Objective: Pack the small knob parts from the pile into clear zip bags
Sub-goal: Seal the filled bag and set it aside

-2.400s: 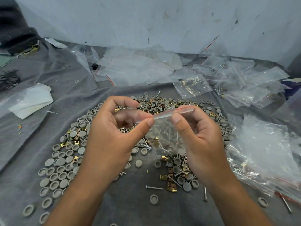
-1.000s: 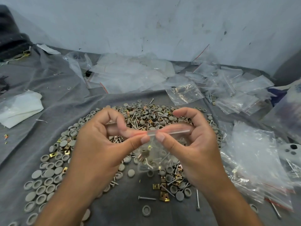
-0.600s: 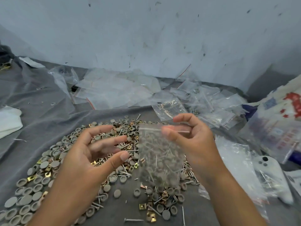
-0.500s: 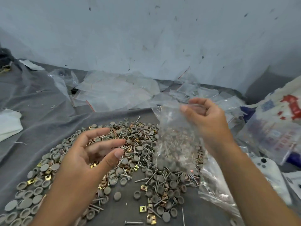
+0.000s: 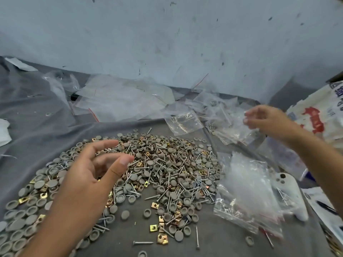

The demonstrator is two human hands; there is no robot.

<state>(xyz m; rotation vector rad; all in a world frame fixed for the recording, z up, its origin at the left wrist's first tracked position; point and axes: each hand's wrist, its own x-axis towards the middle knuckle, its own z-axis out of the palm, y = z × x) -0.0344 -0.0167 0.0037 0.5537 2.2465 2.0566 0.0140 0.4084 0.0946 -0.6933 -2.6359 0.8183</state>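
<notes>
Evidently we are partway: filled zip bags [image 5: 230, 125] lie heaped at right, a large pile [image 5: 148, 173] remains on the cloth. Left hand [image 5: 92, 175] hovers relaxed, empty. Right hand [image 5: 267, 121] over the bags, blurred; grip undeterminable.

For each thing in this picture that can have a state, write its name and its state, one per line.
Left hand: open, fingers loosely spread above the pile, holding nothing.
Right hand: blurred over the filled bags; whether it holds one cannot be told.
Pile of parts: loose, spread on the grey cloth.
Filled bags: heaped at right rear.
Empty bags: stacked, flat.
</notes>
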